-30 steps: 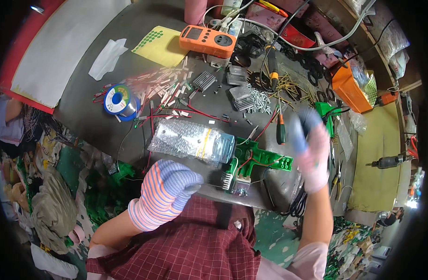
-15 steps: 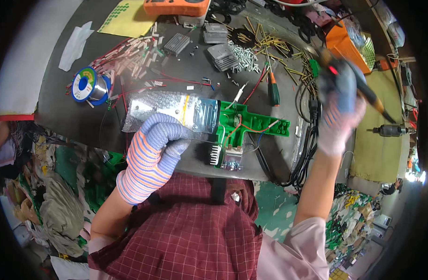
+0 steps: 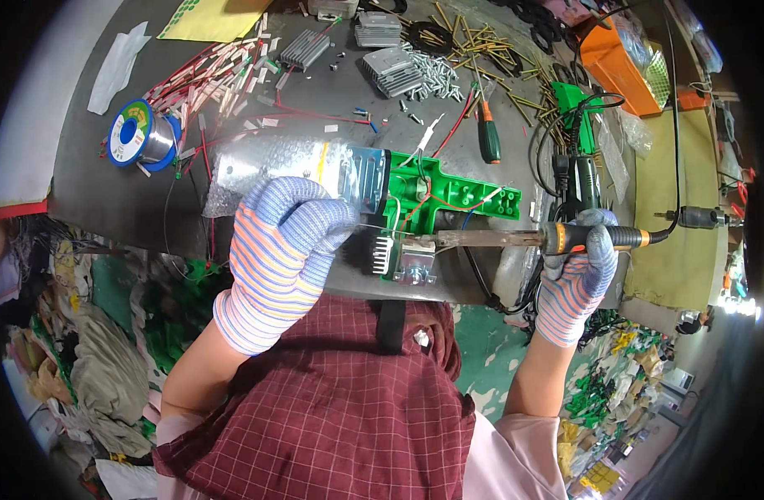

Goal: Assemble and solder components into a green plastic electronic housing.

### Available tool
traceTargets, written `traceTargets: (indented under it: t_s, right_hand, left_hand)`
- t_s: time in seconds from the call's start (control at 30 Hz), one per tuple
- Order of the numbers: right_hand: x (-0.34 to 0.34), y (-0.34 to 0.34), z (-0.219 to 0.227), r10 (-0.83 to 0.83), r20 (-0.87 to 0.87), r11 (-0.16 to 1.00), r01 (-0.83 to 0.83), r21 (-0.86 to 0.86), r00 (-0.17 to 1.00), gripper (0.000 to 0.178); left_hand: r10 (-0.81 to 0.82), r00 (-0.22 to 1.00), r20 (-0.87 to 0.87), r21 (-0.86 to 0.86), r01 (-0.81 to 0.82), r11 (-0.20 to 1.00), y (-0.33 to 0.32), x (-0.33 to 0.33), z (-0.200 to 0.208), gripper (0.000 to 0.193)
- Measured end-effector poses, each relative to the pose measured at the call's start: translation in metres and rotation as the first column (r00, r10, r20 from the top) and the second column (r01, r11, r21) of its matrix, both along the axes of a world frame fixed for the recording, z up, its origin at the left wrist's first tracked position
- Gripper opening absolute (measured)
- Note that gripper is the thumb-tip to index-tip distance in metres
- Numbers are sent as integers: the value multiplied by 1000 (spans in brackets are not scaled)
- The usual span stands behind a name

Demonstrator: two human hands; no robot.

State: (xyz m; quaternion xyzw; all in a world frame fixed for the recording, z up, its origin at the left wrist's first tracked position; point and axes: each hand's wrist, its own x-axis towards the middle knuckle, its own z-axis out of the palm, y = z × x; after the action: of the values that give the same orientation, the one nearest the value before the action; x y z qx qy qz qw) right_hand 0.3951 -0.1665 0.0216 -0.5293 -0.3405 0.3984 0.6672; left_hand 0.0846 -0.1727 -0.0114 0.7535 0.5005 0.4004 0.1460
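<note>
My left hand [image 3: 286, 242], in a striped knit glove, is closed in a pinch on a thin solder wire [image 3: 372, 226], which points right toward the small parts at the housing's near end. My right hand [image 3: 578, 283], gloved alike, is closed around the black and yellow handle of a soldering iron [image 3: 507, 238]. The iron lies level, its tip at the metal-cased switch part [image 3: 415, 272]. That part hangs from an open green tool housing [image 3: 461, 193] with red, white and blue wires. A white finned piece [image 3: 382, 255] sits beside it. Clear bubble wrap [image 3: 257, 171] covers the housing's left end.
A solder spool [image 3: 140, 137] stands at left, near a pile of white-tipped red wires [image 3: 219, 79]. Farther back are finned heat sinks [image 3: 392, 71], silver screws [image 3: 436, 79] and brass rods [image 3: 474, 42]. A screwdriver [image 3: 488, 137], black cables and an orange box [image 3: 619, 71] are at right.
My right hand has brought the soldering iron down and left to the switch part. The left hand has shifted slightly right. The view has tilted, so the bench items sit higher.
</note>
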Motion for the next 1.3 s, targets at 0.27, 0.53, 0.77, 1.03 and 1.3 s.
traceTargets:
  t_s: [0.27,0.53,0.77,1.03,1.3]
  right_hand:
    - [0,-4,1,40,-35,997,-42,-58,999,27]
    - [1,-1,-2,-4,-53,1000,5,22,999,26]
    - [0,-1,-1,36,9,996,-37,81,999,24]
    - [4,-4,-2,69,45,995,-72,67,997,23]
    - [8,-7,-3,110,7,991,-111,77,994,25]
  left_hand:
    - [-9,998,-69,120,17,993,4,3,-1,22]
    - [-62,991,-115,118,75,990,5,2,-2,18]
    - [-51,986,-156,116,69,991,6,5,-2,19]
    - [-39,987,-156,115,58,992,7,9,-2,17]
    - [-54,990,-129,129,70,989,7,13,-4,20]
